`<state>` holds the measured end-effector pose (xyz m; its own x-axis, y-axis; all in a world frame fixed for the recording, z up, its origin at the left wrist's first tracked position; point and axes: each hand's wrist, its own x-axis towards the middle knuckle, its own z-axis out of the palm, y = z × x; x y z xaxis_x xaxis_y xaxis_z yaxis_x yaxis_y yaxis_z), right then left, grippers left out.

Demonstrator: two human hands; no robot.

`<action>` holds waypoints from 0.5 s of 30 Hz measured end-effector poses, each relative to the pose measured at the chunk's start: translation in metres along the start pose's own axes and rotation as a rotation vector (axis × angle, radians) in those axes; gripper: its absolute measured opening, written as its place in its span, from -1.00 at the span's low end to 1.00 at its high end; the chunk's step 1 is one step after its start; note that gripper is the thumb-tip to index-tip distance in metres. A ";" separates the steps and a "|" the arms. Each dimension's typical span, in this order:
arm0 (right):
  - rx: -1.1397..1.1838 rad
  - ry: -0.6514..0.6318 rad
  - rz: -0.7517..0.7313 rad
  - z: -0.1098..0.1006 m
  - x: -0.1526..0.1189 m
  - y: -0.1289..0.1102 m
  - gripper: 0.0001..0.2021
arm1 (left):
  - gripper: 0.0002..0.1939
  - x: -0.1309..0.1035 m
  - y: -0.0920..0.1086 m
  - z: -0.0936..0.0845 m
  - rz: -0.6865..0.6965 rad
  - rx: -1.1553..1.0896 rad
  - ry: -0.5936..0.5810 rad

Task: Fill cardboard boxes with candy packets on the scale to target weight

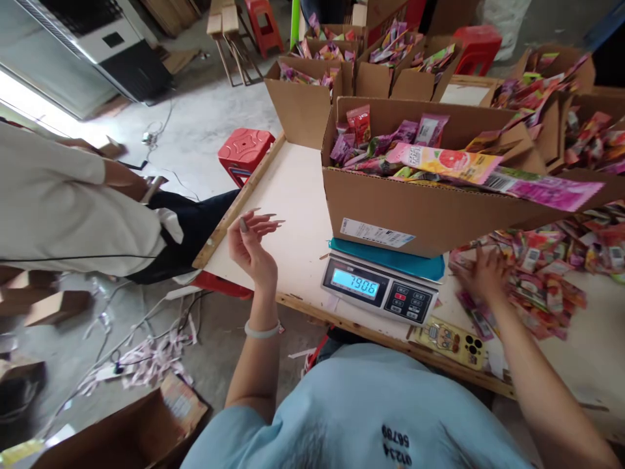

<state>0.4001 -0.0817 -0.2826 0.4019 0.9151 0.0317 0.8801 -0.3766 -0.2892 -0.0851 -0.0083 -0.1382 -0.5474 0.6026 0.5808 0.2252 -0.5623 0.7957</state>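
Observation:
My left hand [254, 251] is raised over the left end of the table, palm up, fingers loosely bent and apart, with nothing in it. My right hand [483, 277] lies over a pile of small snack packets [541, 280] at the right, its fingers stretched out and slightly blurred. Between my hands, a digital scale [381, 286] shows the digits 7906 on its lit display. On its blue platform [390, 259] stands an open cardboard box [381, 202] filled with colourful packets. Long pink and yellow packets [444, 161] lie across its front rim.
A yellow phone [449, 342] lies by the table's front edge. More packet-filled boxes [312, 98] line the back and right. A red stool [244, 153] stands past the left edge, near a seated person [73, 202]. An open box [131, 423] is on the floor.

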 end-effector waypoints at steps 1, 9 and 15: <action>-0.026 -0.020 0.025 0.010 -0.008 0.008 -0.21 | -0.71 -0.001 -0.001 0.003 -0.002 -0.009 -0.014; -0.050 0.027 -0.009 -0.007 0.005 0.038 -0.49 | -0.68 -0.008 0.003 0.006 -0.011 -0.047 -0.055; 0.017 0.221 0.130 -0.043 0.022 0.024 -0.61 | -0.66 -0.007 0.002 0.002 -0.029 -0.012 -0.005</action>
<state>0.4407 -0.0765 -0.2479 0.5586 0.8047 0.2011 0.8138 -0.4849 -0.3204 -0.0796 -0.0127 -0.1402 -0.5496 0.6215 0.5583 0.1992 -0.5515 0.8100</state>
